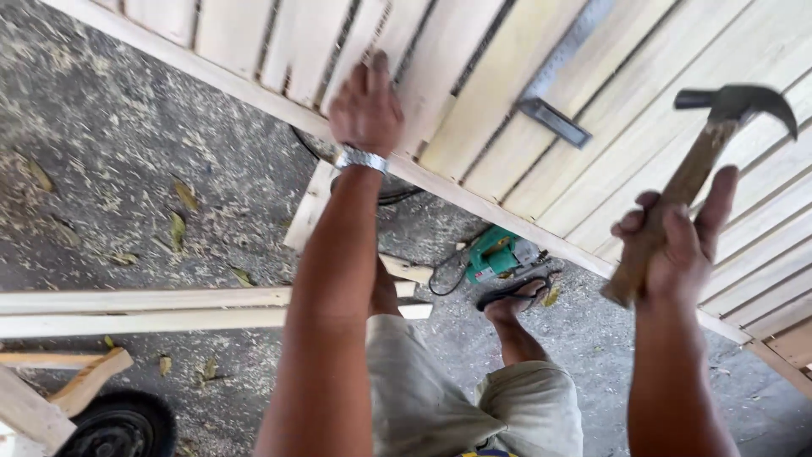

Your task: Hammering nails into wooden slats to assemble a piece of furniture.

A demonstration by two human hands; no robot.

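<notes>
My left hand (366,106) presses flat on the pale wooden slats of a large slatted panel (507,93) that fills the top of the view; a silver watch sits on that wrist. My right hand (672,241) is raised at the right and grips the wooden handle of a claw hammer (734,106), whose dark metal head hangs above the panel. A metal try square (554,118) lies on the slats between my two hands.
Under the panel's edge lies a green power tool (492,254) with a black cord on sawdust-strewn concrete. My sandalled foot (516,296) stands beside it. Long timber lengths (144,309) lie at the left, with a black wheel (118,427) at the bottom left.
</notes>
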